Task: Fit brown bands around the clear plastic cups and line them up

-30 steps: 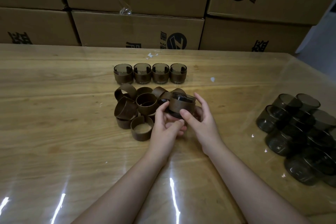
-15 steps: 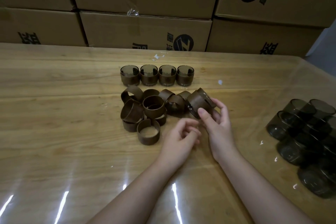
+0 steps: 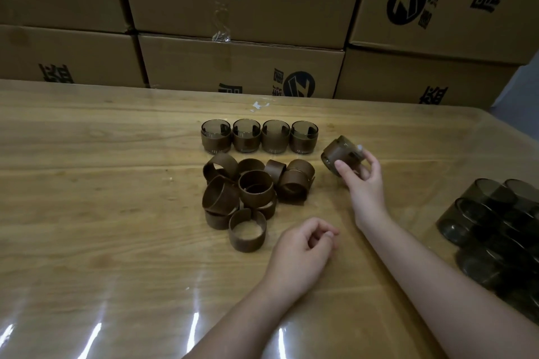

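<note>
Holding banded cup (image 3: 339, 156) tilted — right hand (image 3: 364, 181), mouth up-left.

- Looks like a packing or stockroom workspace, not a home.
- Stacked cardboard cartons (image 3: 242, 67) with printed logos along the far edge.
- Wooden worktable (image 3: 87, 183) under a glossy clear sheet (image 3: 145, 315).
- Heaps of identical brown bands (image 3: 256, 186) and smoky cups (image 3: 481, 213), batch handwork.

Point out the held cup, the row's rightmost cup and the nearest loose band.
held cup (image 3: 335, 153): head view, on its brown band.
rightmost row cup (image 3: 304, 143): head view, on its band's front.
nearest loose band (image 3: 247, 239): head view, front wall.
</note>
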### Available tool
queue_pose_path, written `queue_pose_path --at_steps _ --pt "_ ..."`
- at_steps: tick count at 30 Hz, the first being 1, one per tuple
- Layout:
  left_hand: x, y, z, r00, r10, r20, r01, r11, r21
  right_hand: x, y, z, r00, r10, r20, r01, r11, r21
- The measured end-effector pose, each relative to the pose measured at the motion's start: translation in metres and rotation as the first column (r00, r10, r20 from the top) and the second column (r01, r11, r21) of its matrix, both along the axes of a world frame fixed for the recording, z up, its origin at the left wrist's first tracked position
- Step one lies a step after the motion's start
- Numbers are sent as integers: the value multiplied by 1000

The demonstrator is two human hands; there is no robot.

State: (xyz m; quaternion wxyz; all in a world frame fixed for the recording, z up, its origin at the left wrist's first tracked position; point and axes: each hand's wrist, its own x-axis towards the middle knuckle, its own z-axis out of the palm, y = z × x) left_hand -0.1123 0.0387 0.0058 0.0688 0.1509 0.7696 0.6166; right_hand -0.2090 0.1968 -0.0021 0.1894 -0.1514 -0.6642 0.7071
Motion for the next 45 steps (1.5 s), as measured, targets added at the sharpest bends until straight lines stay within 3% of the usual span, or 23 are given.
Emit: queue_pose_path --at_steps 7,16,37,45 --pt "-3 1 -5 1000 -3 2 3 1000 29 -53 -6 -7 991 -55 125 0 915 403" --pt "-2 0 -5 1000 -14 -24 14 1000 16 -49 -8 -11 982 97 161 -177 761 624" --pt "0 1 -2 1000 16 -2 -16 1000 20 -45 -8 -5 969 126 212 -237 713 660" --pt "1 1 -1 1000 12 1 -12 1000 20 -46 -5 -8 976 146 162 -214 795 568"
